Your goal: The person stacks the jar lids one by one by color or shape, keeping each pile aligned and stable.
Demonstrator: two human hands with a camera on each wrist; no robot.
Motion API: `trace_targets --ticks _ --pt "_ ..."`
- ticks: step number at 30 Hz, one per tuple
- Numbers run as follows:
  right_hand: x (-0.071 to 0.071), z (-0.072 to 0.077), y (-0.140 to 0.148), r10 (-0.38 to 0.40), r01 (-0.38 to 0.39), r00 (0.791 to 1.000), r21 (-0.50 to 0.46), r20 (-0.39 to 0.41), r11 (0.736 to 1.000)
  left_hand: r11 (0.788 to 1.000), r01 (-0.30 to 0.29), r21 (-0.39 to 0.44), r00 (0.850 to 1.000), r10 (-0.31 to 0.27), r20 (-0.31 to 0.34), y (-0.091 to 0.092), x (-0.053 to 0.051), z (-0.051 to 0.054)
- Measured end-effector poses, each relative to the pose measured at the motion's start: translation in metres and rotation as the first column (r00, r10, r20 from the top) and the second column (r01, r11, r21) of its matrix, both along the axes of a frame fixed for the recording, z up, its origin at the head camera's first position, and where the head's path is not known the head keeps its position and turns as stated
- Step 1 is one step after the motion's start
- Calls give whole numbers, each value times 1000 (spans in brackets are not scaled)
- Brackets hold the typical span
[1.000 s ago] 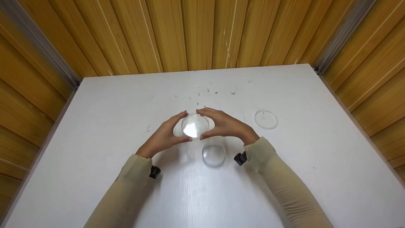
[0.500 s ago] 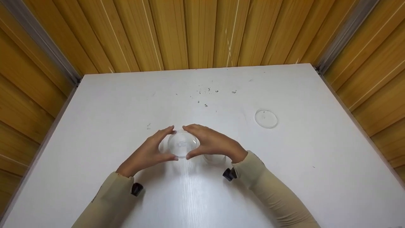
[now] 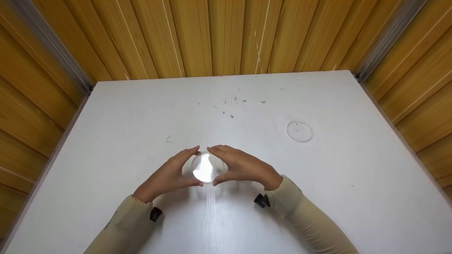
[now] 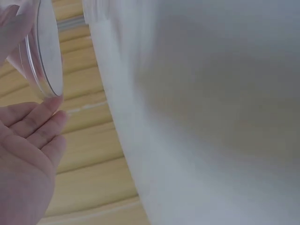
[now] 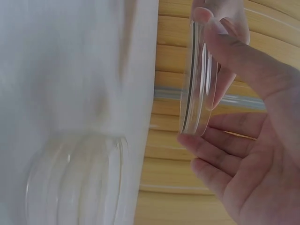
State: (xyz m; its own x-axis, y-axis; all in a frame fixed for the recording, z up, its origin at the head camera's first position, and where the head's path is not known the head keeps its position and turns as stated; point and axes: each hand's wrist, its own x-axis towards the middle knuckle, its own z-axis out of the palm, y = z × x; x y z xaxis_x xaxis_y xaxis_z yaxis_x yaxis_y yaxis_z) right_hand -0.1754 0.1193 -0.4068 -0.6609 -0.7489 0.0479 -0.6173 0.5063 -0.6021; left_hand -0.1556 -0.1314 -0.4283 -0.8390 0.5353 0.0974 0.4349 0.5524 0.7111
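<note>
A clear round petri dish (image 3: 206,169) is held up over the table between both hands. From its left side my left hand (image 3: 169,176) grips the rim between thumb and fingers. My right hand (image 3: 247,167) does the same on the right side, with the fingertips of both hands almost meeting. In the right wrist view the dish (image 5: 199,84) stands edge-on, shallow and apart from the table. Below it in that view sits a clear, stacked-looking set of round dishes (image 5: 77,183), which the head view hides behind the right hand and the held dish.
A clear round dish or lid (image 3: 299,131) lies on the white table (image 3: 353,151) to the right. Small dark marks (image 3: 232,116) dot the tabletop beyond the hands. Yellow wood-look panels (image 3: 226,38) wall off the back and sides.
Both hands have carried the petri dish nearer to the person and slightly left, with a small shift back right lately. The stacked dishes have become hidden in the head view.
</note>
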Motion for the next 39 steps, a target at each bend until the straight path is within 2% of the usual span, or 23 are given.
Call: trace_targets --ticks 5,11,15,18,24,28,33,39 --pt "3 2 29 -22 21 999 -39 -26 999 999 39 -18 998 -40 -54 28 -5 6" --pt "6 5 67 -65 63 997 -71 -31 995 996 87 -24 989 -89 -121 64 -12 8" --pt "7 4 89 -82 79 996 -69 -43 994 994 105 -41 987 -109 -120 87 -15 7" --pt "7 1 103 -98 96 995 -61 -17 993 991 107 -77 987 -115 -113 103 -17 5" --pt "6 -5 123 -145 150 984 -43 108 988 981 82 -177 991 -100 -92 130 -17 3" --pt "5 -12 134 -169 176 973 -34 157 984 971 67 -230 990 -93 -107 143 -19 0" --pt "1 -20 143 -183 191 969 -34 167 981 952 46 -304 989 -87 -123 156 -19 -3" --pt "-4 -29 148 -193 199 964 -16 181 980 923 21 -384 993 -64 -100 166 -20 -9"
